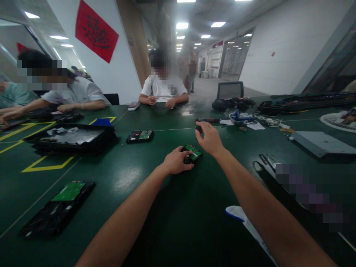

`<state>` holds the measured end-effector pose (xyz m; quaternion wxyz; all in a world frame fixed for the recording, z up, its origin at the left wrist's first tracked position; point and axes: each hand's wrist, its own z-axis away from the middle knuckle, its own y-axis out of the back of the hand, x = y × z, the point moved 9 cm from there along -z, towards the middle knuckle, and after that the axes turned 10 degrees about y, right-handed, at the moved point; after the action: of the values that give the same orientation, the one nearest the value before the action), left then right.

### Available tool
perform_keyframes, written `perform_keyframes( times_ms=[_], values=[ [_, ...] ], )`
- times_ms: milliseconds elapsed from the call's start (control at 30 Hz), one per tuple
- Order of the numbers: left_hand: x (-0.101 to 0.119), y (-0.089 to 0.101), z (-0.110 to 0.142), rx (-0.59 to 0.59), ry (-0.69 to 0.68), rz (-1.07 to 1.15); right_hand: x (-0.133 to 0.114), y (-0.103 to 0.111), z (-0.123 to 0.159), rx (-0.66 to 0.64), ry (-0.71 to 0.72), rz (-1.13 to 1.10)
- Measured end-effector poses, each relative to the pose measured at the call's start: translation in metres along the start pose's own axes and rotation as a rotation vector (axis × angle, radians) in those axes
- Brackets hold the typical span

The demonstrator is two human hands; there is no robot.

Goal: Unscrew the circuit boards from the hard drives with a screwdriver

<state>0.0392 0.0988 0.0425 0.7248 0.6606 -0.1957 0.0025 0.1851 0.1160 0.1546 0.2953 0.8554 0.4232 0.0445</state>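
My left hand (178,161) is closed around the near left side of a hard drive (194,154), its thumb and fingers gripping the edges. The drive lies on the green table with its green circuit board facing up. Just beyond and to the right, my right hand (210,137) is raised with thumb and fingertips pinched together. Something small and dark shows at those fingertips, too blurred to name. Behind the right hand lies a dark tool with a long handle (213,120). Another hard drive (140,136) sits farther left, apart from both hands.
A black tray (72,135) stands at left. A black device with a green board (59,207) lies near left. At right are a grey metal box (324,144), a cable bundle (241,116) and a blue-edged white item (236,213). A person (164,89) sits opposite; others sit left.
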Motion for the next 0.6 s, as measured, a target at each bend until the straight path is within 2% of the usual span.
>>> perform_keyframes(
  times_ms=[100, 267, 600],
  values=[
    [0.001, 0.000, 0.001, 0.003, -0.004, -0.001, -0.001, 0.002, 0.006, 0.040, -0.042, 0.025],
    [0.002, 0.001, 0.001, 0.005, -0.009, -0.007, -0.009, 0.006, 0.007, 0.059, 0.017, -0.019],
    [0.002, 0.001, 0.002, 0.008, -0.021, -0.011, 0.001, 0.011, 0.012, 0.074, -0.028, -0.042]
  ],
)
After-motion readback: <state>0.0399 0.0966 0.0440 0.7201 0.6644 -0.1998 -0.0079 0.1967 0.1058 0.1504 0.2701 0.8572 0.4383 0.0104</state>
